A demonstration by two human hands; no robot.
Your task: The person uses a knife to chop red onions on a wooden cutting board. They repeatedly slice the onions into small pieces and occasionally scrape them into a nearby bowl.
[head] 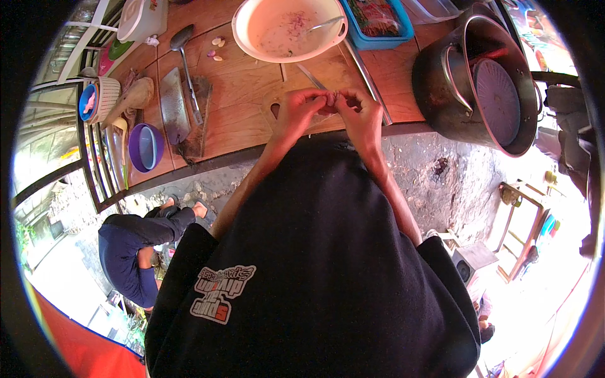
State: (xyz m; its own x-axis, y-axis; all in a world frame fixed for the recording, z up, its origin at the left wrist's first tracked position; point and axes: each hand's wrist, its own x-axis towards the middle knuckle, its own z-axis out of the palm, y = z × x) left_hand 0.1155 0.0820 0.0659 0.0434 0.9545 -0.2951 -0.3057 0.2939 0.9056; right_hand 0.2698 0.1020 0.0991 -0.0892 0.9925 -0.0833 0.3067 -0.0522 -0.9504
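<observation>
My left hand (302, 108) and my right hand (359, 111) meet above a small wooden cutting board (271, 105) near the table's front edge. Between their fingertips they pinch a small purplish-red piece, which looks like a shallot (331, 98). Just beyond my hands a knife blade (309, 75) lies on the board. Past it stands a large white bowl (241, 30) holding a pale mixture with purple shreds and a metal spoon (326, 23). Several peeled cloves (217, 41) and a small purple shallot (211, 54) lie on the wooden table left of the bowl.
At left are a cleaver (174, 101) and a metal spatula (186, 66) on a dark board, a purple bowl (133, 156) and a woven basket (109, 92). A blue container (383, 43) and a large metal pot (437, 90) stand at right. Another person (125, 255) bends down at lower left.
</observation>
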